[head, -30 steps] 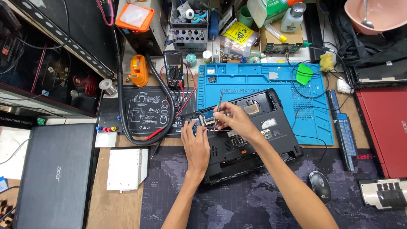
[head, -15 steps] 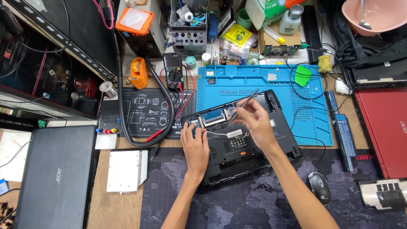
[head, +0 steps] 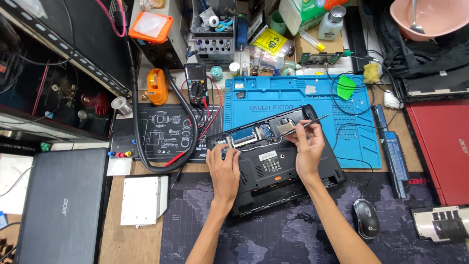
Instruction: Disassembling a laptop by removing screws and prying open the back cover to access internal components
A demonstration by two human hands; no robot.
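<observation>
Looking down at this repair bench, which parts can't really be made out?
- Head view: the left hand covers the open laptop base's left part; its fingertips' contact is hidden.
- The thin tool's tip is too small to tell what it touches; the right hand hides its handle.
- The pink bowl is cut off by the top edge.
- The red laptop runs past the right edge.

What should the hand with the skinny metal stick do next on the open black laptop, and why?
Probably ease the thin metal tool tip down toward the exposed parts in the opened laptop. The right hand pinches the tool with its tip over the open bay near the top edge, while the left hand presses on the laptop's left side, steadying it. Whether the tip touches anything is unclear.
</observation>
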